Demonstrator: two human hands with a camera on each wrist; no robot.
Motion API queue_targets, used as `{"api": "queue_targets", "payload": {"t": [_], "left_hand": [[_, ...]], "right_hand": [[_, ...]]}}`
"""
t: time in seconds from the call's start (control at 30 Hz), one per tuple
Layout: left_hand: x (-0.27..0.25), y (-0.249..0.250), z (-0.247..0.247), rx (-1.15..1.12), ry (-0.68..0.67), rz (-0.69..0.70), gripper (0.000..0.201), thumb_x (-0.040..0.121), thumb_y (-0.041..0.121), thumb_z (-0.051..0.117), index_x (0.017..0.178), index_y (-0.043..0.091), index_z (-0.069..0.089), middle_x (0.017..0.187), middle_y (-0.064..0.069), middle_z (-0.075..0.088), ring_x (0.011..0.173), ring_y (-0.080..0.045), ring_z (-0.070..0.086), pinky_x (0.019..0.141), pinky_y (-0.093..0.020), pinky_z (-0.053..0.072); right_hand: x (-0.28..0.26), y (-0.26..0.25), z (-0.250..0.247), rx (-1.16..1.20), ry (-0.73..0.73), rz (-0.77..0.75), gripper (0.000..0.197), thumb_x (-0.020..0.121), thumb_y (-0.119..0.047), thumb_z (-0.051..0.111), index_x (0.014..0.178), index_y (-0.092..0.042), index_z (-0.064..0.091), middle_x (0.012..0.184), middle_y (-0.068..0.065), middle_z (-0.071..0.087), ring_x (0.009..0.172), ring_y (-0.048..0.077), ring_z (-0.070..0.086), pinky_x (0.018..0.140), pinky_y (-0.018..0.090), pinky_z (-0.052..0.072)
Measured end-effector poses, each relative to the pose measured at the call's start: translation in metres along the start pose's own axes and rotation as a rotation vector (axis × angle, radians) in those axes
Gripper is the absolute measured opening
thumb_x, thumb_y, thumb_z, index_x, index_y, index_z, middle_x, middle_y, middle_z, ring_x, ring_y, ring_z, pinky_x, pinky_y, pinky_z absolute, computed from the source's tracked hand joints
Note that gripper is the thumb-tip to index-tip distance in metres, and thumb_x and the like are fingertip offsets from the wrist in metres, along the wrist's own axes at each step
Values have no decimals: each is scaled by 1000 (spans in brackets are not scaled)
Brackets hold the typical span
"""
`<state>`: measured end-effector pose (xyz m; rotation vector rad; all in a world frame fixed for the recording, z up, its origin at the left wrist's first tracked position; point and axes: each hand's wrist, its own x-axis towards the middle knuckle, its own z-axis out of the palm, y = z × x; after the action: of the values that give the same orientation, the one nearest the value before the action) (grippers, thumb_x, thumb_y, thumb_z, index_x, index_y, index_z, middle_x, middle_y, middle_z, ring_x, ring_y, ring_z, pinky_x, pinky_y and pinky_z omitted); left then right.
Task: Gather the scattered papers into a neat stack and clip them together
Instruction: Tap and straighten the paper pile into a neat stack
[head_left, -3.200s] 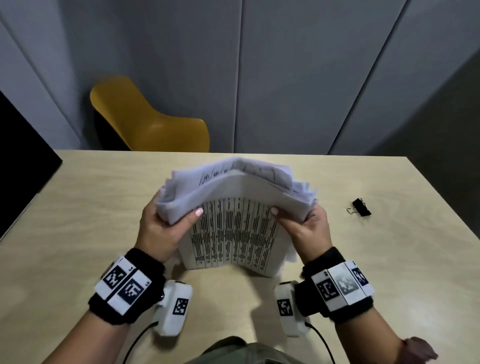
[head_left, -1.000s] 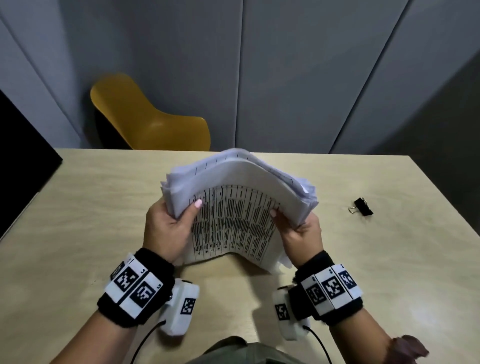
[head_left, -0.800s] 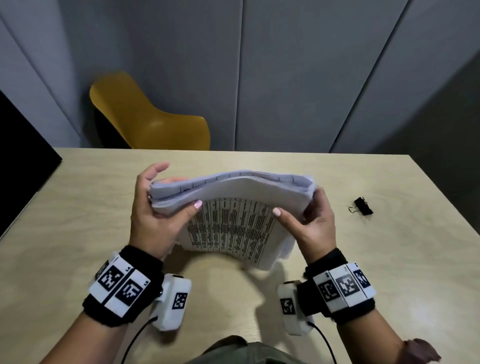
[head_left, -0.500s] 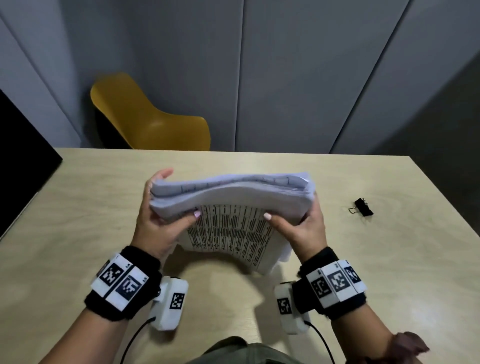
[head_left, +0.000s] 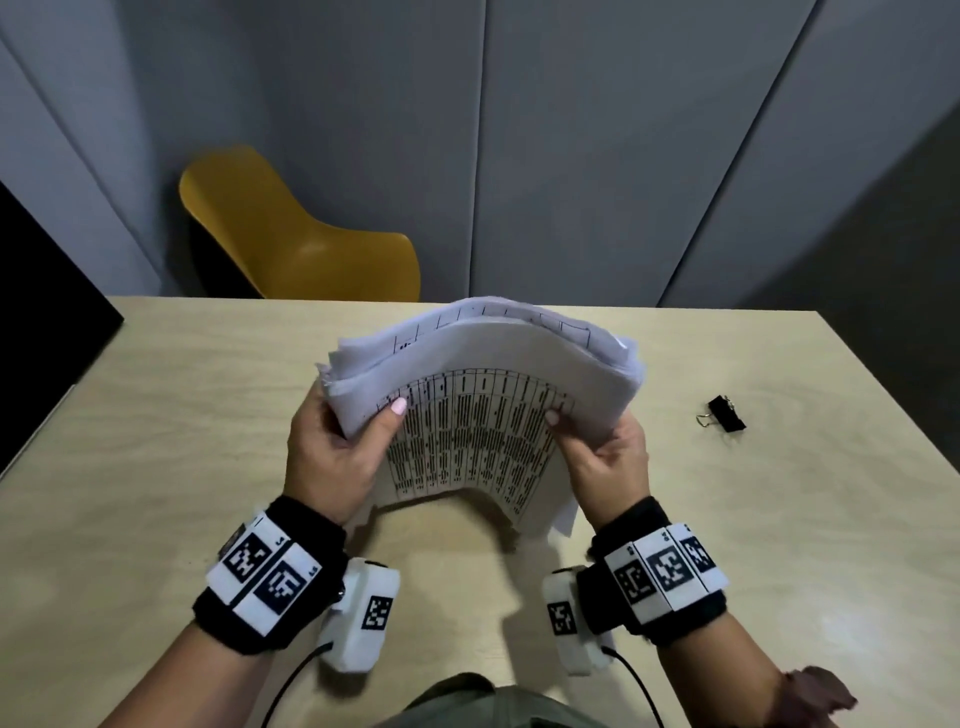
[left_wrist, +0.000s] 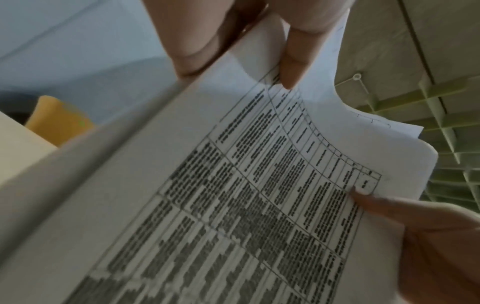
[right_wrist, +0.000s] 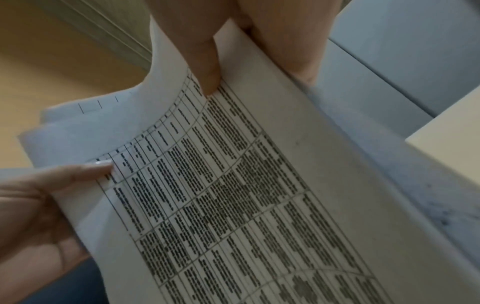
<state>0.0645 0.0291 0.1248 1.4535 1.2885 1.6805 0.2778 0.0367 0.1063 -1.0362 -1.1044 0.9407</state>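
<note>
A thick stack of papers (head_left: 483, 395) printed with tables is held upright above the wooden table (head_left: 156, 415), bowed upward in the middle. My left hand (head_left: 337, 447) grips its left edge, thumb on the printed face. My right hand (head_left: 602, 452) grips its right edge the same way. The wrist views show the printed sheet (left_wrist: 246, 205) (right_wrist: 233, 195) close up, with a thumb pressed on it and fingers behind. A black binder clip (head_left: 724, 414) lies on the table to the right of my right hand, apart from the stack.
A yellow chair (head_left: 296, 234) stands behind the table's far edge, in front of grey wall panels. A dark panel (head_left: 41, 322) sits at the far left. Bare wood surrounds the hands on all sides.
The stack has been lifted and bowed upward again after being flattened and lowered about half a second ago. Both hands keep their grip on its edges. The clip has not moved.
</note>
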Motion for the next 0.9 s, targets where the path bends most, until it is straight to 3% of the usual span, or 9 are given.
{"api": "queue_targets", "payload": {"t": [0.1,0.23,0.33,0.47,0.5,0.57,0.63,0.73,0.9], "left_hand": [[0,1,-3,68,-5,105,46,74,10,63,114,19,44,104,15,53,88,14,53,78,-4,41],[-3,7,8,103,-19,113,27,81,18,57,101,34,46,87,29,60,73,12,53,68,-6,44],[-2,8,7,106,-14,125,30,80,20,58,102,35,44,88,35,57,73,12,52,68,-5,43],[-4,7,0,165,4,140,62,75,20,65,128,28,33,112,38,50,99,11,52,86,-10,44],[-3,10,-2,167,38,180,72,75,16,66,134,29,27,119,31,48,106,8,51,92,-16,46],[0,19,-4,247,64,341,83,77,16,65,142,38,19,131,6,41,119,-10,48,99,-32,45],[4,26,-6,419,21,493,71,79,14,62,140,38,32,133,-9,34,119,-15,44,103,-29,41],[7,30,-9,515,-8,488,40,81,12,58,121,17,57,130,-15,36,112,-19,46,104,-17,35],[6,25,-14,518,-22,422,38,84,6,53,121,4,57,118,-20,53,107,12,44,99,-8,33]], "right_hand": [[-4,-4,-2,2,16,-3,44,76,16,62,106,-14,51,84,-10,67,75,-8,62,69,10,51],[-4,-7,5,-30,-7,15,35,80,8,59,93,-24,55,79,-7,66,71,-4,61,66,18,53],[-6,-10,2,-51,3,-11,34,74,-6,58,101,-26,51,83,-9,65,77,0,60,72,24,53],[-9,-19,0,-219,60,-182,77,72,-10,65,137,-24,27,119,3,53,108,15,56,96,45,47],[-9,-24,0,-244,65,-273,89,71,-8,67,143,-27,17,126,7,47,115,20,51,102,44,43],[-4,-35,0,-404,60,-483,95,68,-4,70,145,-24,17,128,10,39,120,11,43,105,27,36],[0,-43,-1,-585,35,-612,83,68,-4,72,139,-21,33,129,18,36,117,0,38,103,15,31],[2,-46,-5,-658,48,-589,54,73,-13,69,124,-20,53,129,22,37,112,15,49,101,21,38],[1,-41,-9,-593,51,-565,53,76,-15,62,127,-10,49,116,19,49,108,-1,47,99,10,34]]}}
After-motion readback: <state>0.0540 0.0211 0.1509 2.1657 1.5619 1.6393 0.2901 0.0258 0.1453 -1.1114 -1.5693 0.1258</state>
